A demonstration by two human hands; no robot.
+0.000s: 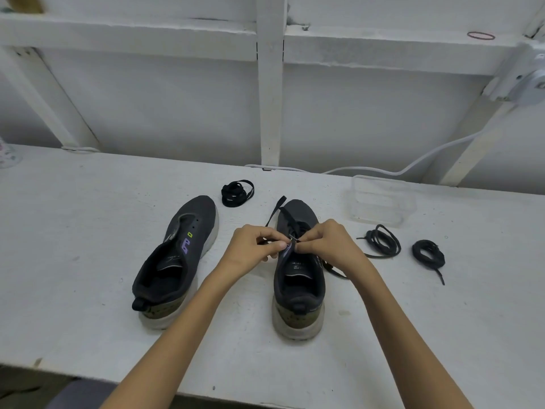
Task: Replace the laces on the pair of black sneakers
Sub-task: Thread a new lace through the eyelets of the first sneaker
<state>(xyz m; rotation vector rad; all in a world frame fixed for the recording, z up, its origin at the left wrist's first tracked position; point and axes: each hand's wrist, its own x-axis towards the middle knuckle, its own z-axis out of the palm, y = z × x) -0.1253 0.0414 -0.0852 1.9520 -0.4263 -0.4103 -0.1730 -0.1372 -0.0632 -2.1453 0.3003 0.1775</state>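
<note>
Centrally, both hands (290,246) pinching lace at right sneaker (298,261), clear tub (380,202) beyond

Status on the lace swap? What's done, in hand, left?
Done: left sneaker has bare eyelets, no lace. Three loose lace bundles lie on the table; I can't tell old from new. In hand: left hand and right hand pinch a lace at the right sneaker's eyelets; threading in or out is unclear. Left: finish this shoe, lace the other.
</note>
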